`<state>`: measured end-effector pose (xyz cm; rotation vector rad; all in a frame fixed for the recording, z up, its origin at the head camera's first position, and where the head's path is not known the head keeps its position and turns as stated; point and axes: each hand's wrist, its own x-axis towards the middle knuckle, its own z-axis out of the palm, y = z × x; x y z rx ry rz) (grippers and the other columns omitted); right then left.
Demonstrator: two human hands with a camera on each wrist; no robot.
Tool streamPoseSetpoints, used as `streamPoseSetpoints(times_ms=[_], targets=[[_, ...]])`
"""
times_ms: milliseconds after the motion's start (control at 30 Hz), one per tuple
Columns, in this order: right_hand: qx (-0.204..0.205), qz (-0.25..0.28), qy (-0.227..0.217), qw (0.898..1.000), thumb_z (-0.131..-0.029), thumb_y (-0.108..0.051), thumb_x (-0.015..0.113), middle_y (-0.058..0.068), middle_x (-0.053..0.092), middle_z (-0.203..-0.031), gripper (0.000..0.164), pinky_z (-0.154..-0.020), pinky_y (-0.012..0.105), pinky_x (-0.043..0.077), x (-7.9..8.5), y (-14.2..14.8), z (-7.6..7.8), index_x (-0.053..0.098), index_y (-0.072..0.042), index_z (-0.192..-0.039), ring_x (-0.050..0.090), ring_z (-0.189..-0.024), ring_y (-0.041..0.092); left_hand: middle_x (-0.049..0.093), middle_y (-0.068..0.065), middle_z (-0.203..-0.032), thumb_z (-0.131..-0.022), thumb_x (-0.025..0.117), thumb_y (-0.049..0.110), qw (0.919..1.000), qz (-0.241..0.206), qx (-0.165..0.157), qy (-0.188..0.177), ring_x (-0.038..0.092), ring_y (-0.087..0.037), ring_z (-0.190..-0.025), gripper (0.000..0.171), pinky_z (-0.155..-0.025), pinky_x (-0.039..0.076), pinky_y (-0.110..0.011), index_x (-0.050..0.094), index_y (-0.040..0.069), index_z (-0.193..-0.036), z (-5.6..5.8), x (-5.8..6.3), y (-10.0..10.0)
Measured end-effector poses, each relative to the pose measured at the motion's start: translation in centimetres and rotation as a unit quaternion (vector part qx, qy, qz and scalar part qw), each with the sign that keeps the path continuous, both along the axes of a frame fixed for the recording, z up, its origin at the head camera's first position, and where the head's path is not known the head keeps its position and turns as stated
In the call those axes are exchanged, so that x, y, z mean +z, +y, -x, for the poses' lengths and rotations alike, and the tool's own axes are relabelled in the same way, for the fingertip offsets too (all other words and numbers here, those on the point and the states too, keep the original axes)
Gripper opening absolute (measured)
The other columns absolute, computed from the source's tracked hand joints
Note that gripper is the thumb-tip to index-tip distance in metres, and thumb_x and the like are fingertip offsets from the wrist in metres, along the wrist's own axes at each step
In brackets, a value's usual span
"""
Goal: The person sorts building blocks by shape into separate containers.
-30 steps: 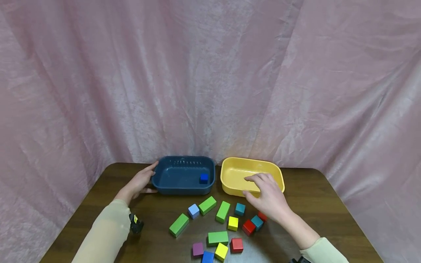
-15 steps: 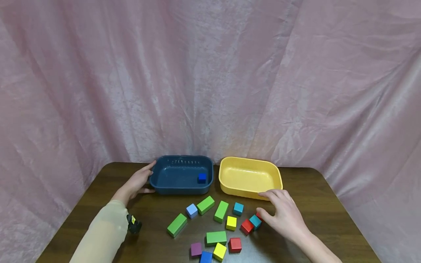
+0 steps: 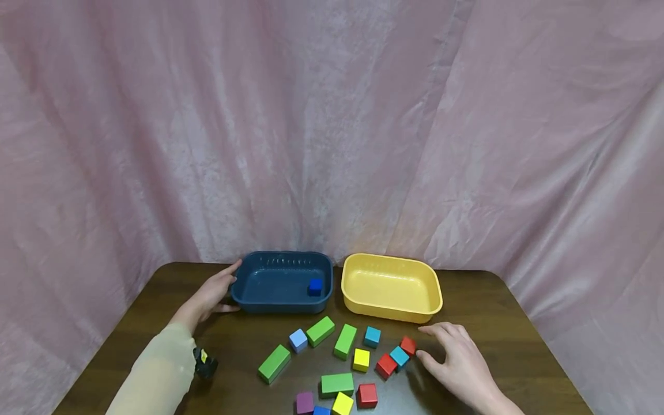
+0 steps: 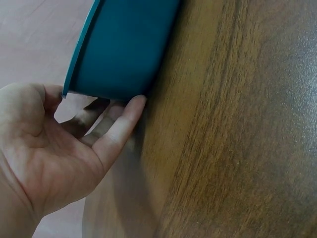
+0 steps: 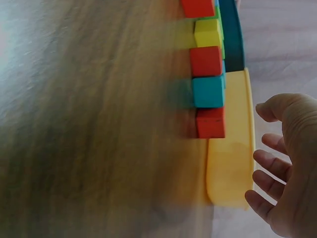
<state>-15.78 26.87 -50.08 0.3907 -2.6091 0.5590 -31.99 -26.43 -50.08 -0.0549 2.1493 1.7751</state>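
My left hand (image 3: 211, 297) rests against the left end of the dark blue basket (image 3: 282, 308), its fingers spread along the end wall. In the left wrist view the fingertips of this hand (image 4: 64, 144) touch the basket's wall (image 4: 124, 49). One blue cube (image 3: 315, 287) lies inside. Holding nothing, my right hand (image 3: 459, 363) hovers to the right of the blocks, thumb and fingers apart. Nearest to it are a red cube (image 3: 408, 346), a teal cube (image 3: 399, 357) and another red cube (image 3: 386, 366) in a touching row.
A yellow basket (image 3: 391, 314) stands right of the blue one. Several green blocks (image 3: 344, 341), yellow cubes (image 3: 361, 359), a light blue cube (image 3: 298, 340) and a purple cube (image 3: 304, 403) are scattered over the wooden table (image 3: 233, 357). Behind hangs a pink curtain (image 3: 321, 127).
My right hand has moved from above the yellow basket down towards the near side, beside the red and teal cubes. The left hand stays at the blue basket.
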Motion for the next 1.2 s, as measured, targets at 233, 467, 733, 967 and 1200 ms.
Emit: streamPoseSetpoints(times_ms=[233,467,733,967,1200], targets=[[-0.024,-0.003,-0.029,0.999,-0.076,-0.026,0.089,-0.011,0.066,-0.11,0.041,-0.082,0.045,0.051,-0.9,0.0,-0.2,0.075,-0.019,-0.115,0.058,-0.105,0.017,-0.004,-0.021,-0.169,-0.109,0.027,0.015,1.0,0.0,0.003,0.005,0.033,-0.05,-0.143,0.062,-0.089,0.057,-0.056,0.009,0.029,-0.166,-0.2,-0.5,-0.4],[-0.029,-0.004,-0.057,0.998,-0.078,-0.031,0.089,-0.008,0.068,-0.109,0.042,-0.088,0.047,0.049,-1.1,-0.1,0.4,0.076,-0.017,-0.115,0.06,-0.104,0.021,-0.003,-0.021,-0.169,-0.108,0.026,0.014,1.0,0.0,0.003,0.006,0.03,-0.051,-0.144,0.063,-0.088,0.057,-0.055,0.009,0.03,-0.166,0.0,-0.3,-0.3],[-0.034,0.002,-0.086,0.996,-0.078,-0.04,0.088,-0.011,0.068,-0.107,0.041,-0.088,0.049,0.047,-1.6,-0.5,1.5,0.078,-0.02,-0.111,0.06,-0.105,0.022,-0.004,-0.019,-0.17,-0.108,0.026,0.014,0.9999,0.001,0.009,0.006,0.029,-0.051,-0.145,0.062,-0.088,0.057,-0.056,0.009,0.028,-0.166,0.2,0.0,-0.4],[-0.034,0.0,-0.103,0.994,-0.079,-0.036,0.088,-0.012,0.067,-0.105,0.035,-0.09,0.047,0.046,-1.7,-0.8,2.1,0.078,-0.022,-0.11,0.059,-0.105,0.02,-0.005,-0.018,-0.17,-0.109,0.027,0.015,0.9999,0.0,0.012,0.006,0.029,-0.051,-0.145,0.062,-0.088,0.057,-0.056,0.009,0.029,-0.166,0.3,0.1,-0.5],[-0.03,-0.001,-0.11,0.994,-0.08,-0.032,0.087,-0.012,0.066,-0.103,0.029,-0.089,0.046,0.047,-1.5,-1.1,2.6,0.078,-0.024,-0.106,0.058,-0.103,0.019,-0.005,-0.015,-0.171,-0.11,0.027,0.017,0.9999,0.002,0.015,0.004,0.027,-0.051,-0.146,0.061,-0.088,0.057,-0.056,0.01,0.033,-0.166,0.3,0.1,-0.7]])
